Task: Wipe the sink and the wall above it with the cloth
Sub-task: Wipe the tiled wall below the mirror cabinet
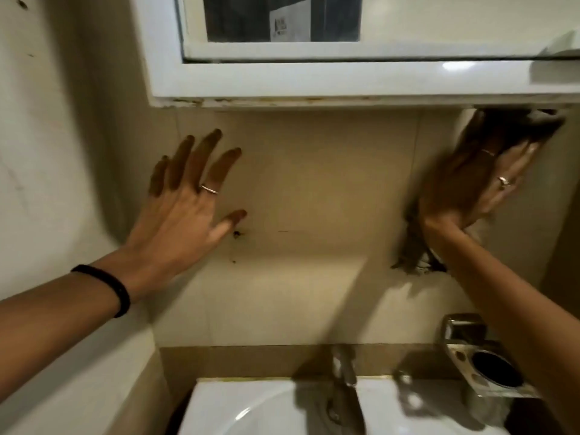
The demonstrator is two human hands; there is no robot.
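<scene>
Up on the beige tiled wall (314,189), between the mirror cabinet (314,80) above and the sink (251,409) below, both hands are raised. The left hand (191,196) lies flat with its fingers (208,146) straight and spread, palm toward the tiles; it holds nothing, and whether the palm truly touches the tile cannot be told. A ring (209,189) sits on one finger and a dark band (114,287) circles the wrist. The right hand (477,186) is blurred, its fingers straight and pressed against a dark cloth (514,127) that is spread on the wall at the right, just under the cabinet's bottom edge. The cloth runs from that edge down behind the palm, and a ragged dark end (414,262) hangs out below the wrist. The grip here is open and flat, pushing the cloth to the tile, not curled round it. Two rings show on this hand. A small dark speck (237,234) marks the tile just beside the left thumb, with a fainter one lower down. Below, the white sink shows only its back rim and part of the bowl, with a metal tap (343,365) rising at its rear middle. To the right of the tap, a metal holder (483,365) with a round dark opening is fixed to the wall, partly hidden by the right forearm. The cabinet's lower edge looks chipped and stained at the left.
</scene>
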